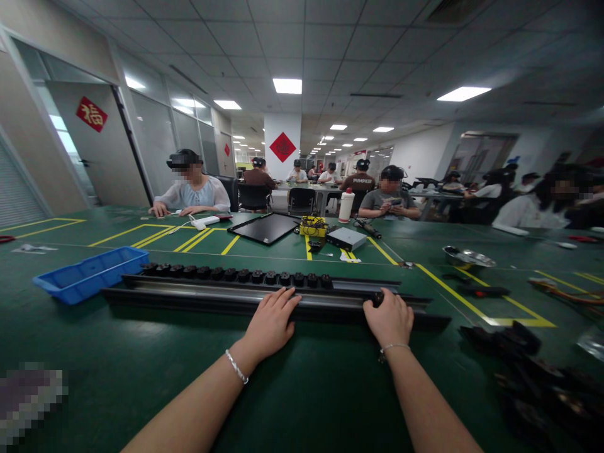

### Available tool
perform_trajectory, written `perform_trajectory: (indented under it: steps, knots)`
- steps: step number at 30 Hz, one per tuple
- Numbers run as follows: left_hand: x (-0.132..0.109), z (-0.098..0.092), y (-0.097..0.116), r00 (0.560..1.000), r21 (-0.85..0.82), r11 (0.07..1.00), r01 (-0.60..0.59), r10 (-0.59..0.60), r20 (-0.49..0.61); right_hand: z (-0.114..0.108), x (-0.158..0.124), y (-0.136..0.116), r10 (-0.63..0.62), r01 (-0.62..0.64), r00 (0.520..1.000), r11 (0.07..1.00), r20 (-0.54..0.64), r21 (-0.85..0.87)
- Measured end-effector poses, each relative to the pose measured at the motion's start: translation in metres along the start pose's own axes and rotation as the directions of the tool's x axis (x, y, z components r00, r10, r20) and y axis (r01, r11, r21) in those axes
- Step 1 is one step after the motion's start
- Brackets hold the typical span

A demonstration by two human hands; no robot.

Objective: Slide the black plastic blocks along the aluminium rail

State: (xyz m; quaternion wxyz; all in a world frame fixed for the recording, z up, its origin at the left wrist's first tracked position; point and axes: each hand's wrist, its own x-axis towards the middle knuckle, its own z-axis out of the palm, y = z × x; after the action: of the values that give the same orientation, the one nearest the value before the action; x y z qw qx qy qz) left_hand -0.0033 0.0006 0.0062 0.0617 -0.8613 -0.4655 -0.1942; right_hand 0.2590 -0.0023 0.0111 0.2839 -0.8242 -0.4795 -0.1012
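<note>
A long black rail (189, 294) lies across the green table in front of me, with a second rail behind it. A row of several small black knobs (226, 274) stands along the back rail. My left hand (271, 321) rests flat on the front rail, fingers stretched forward. My right hand (389, 318) is curled over the rail further right, its fingertips closed on a small black part (377, 296) I cannot make out clearly.
A blue plastic tray (89, 274) stands at the left end of the rails. Black parts (514, 343) lie at the right, a metal bowl (467, 257) beyond them. Further back are a flat black panel (265, 228), a yellow box (314, 225) and seated people.
</note>
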Motion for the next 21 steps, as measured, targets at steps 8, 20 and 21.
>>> perform_trajectory:
  steps: [8,20,21]
  knots:
    - [0.000,0.001,-0.001,1.000,-0.006,1.000,-0.003,0.003,-0.009,-0.002,0.004,0.002,0.026,-0.026,1.000,0.999,-0.003,0.044]
    - [0.000,0.001,0.000,1.000,-0.007,1.000,-0.004,0.004,-0.005,0.000,0.005,0.012,0.034,-0.034,0.998,0.999,-0.052,0.004]
    - [0.000,0.001,0.000,1.000,-0.006,1.000,-0.003,0.003,-0.003,0.000,0.005,0.014,0.037,-0.037,0.998,0.999,-0.050,-0.004]
